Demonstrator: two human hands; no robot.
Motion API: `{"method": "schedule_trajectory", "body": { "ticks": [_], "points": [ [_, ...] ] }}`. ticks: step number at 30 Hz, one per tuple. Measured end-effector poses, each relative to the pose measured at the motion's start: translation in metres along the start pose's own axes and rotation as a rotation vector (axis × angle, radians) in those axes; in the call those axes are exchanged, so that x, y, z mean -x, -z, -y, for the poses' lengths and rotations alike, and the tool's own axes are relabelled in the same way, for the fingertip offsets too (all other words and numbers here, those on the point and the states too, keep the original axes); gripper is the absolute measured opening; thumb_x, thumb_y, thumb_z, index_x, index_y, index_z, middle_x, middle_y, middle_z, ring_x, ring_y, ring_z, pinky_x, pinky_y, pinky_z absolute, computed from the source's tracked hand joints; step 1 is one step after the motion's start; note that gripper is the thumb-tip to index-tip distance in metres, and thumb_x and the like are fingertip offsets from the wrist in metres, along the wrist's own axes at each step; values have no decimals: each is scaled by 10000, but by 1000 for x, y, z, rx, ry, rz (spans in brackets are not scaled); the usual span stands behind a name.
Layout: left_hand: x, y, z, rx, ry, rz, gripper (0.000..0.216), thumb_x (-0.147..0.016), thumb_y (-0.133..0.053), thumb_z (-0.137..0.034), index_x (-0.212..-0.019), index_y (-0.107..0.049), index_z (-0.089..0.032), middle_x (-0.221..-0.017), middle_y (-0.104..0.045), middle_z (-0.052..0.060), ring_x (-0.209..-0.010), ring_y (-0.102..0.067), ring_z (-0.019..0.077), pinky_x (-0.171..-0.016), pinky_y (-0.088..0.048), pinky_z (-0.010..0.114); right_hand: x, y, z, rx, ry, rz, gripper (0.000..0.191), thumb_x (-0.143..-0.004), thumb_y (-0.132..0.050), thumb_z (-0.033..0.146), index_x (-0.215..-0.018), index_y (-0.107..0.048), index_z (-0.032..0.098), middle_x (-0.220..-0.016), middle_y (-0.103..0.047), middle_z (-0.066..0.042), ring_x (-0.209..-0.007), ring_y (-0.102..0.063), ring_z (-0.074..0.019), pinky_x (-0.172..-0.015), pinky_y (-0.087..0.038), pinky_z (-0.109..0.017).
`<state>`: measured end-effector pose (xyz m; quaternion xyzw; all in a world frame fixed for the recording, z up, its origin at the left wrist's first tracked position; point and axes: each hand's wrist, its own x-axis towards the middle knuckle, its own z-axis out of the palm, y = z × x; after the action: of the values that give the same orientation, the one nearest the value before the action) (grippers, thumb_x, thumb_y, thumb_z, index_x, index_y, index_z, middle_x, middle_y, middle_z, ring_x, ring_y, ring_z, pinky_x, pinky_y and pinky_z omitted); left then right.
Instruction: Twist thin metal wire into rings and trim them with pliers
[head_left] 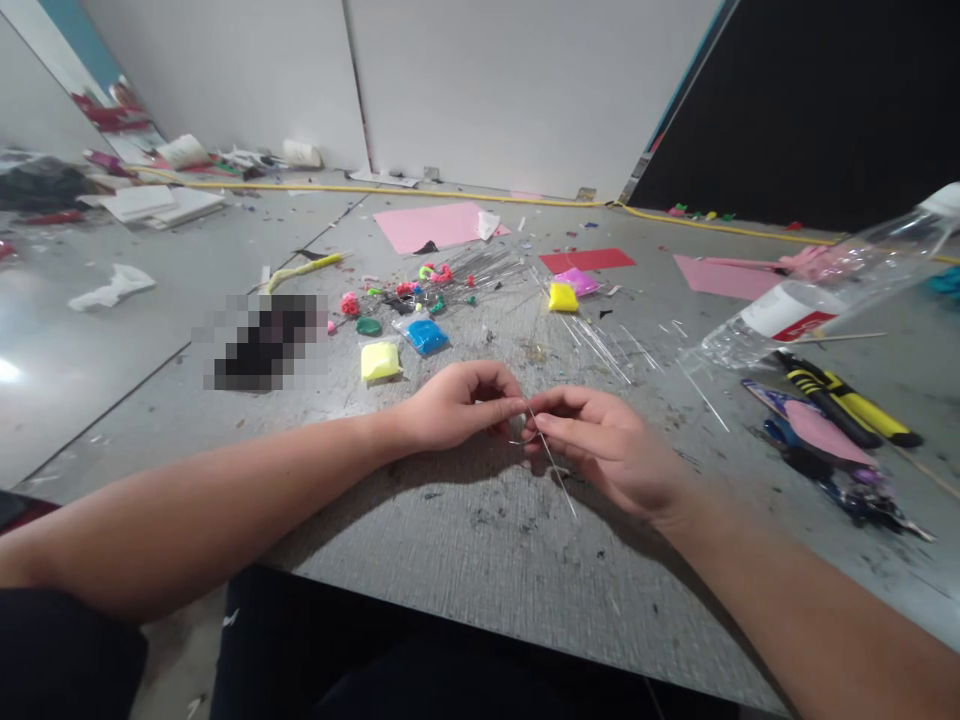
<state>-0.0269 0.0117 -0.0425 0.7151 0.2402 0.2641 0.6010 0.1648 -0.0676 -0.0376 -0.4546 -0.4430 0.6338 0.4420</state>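
Both hands meet over the gray table (465, 560). The left hand (450, 405) pinches the top of a thin wire (551, 462) with its fingers pressed together. The right hand (611, 450) pinches the same wire just beside it, and the wire slants down under that hand. Behind them lie a yellow clay bag (380, 361), a blue clay bag (426, 336) and a pile of wires (600, 345). A clear plastic bottle (817, 295) lies on the right.

Bare table (480, 560) nearby; clay packets (380, 361) ahead, plastic bottle (817, 290) rightward block passage.
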Motion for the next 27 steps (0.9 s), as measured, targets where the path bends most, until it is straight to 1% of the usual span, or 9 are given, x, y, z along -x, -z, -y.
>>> {"method": "schedule_trajectory", "body": {
  "ticks": [3,7,10,13,17,21,25,27],
  "points": [
    [1,-1,0,51,36,-16,174,-911,-688,-277,-827,-602,-150,-706,-673,0,-629,-650,102,-613,-518,237,0,0,2,-36,-11,11,246,-765,-830,346,-910,-713,185,-859,-690,-63,-748,-636,-184,-654,-529,-348],
    [1,-1,0,76,30,34,108,-917,-675,-245,-909,-650,-140,-770,-699,20,-676,-676,110,-671,-557,257,-1,1,0,-13,-12,15,249,-731,-864,346,-844,-706,191,-786,-670,-40,-715,-624,-176,-667,-521,-352],
    [1,-1,-2,6,-11,63,114,-930,-658,-253,-916,-671,-141,-797,-708,34,-705,-679,120,-684,-566,265,0,1,-1,-28,-46,9,236,-737,-852,347,-811,-696,185,-791,-675,-48,-706,-630,-173,-663,-521,-350],
    [2,0,-3,-102,-83,46,124,-937,-641,-251,-870,-653,-147,-769,-689,27,-680,-654,115,-649,-546,250,0,1,-2,-63,-83,29,247,-763,-827,374,-830,-690,181,-804,-673,-52,-686,-635,-170,-616,-508,-336],
    [5,-2,-5,-193,-151,44,134,-935,-619,-252,-841,-614,-157,-759,-658,22,-672,-646,124,-620,-531,253,1,0,-3,-25,-49,48,278,-752,-849,390,-822,-674,185,-779,-677,-35,-675,-629,-155,-596,-496,-312],
    [6,-5,-8,-187,-117,65,132,-937,-590,-244,-838,-580,-158,-755,-635,8,-662,-649,117,-612,-530,244,0,-1,-4,25,-3,41,326,-725,-870,425,-781,-662,181,-722,-684,-15,-650,-639,-139,-609,-512,-295],
    [4,-5,-8,-164,-86,59,127,-926,-607,-237,-837,-572,-154,-757,-618,-7,-648,-641,100,-606,-520,227,0,-2,-5,115,0,-32,355,-704,-871,448,-789,-652,182,-677,-688,-7,-606,-649,-138,-597,-543,-299],
    [3,-5,-7,-138,-46,63,126,-927,-615,-233,-842,-579,-148,-767,-623,-4,-650,-643,97,-608,-521,224,1,-3,-4,192,6,-71,349,-711,-861,445,-794,-644,185,-666,-693,-10,-591,-662,-147,-579,-558,-305]
  ]
}}
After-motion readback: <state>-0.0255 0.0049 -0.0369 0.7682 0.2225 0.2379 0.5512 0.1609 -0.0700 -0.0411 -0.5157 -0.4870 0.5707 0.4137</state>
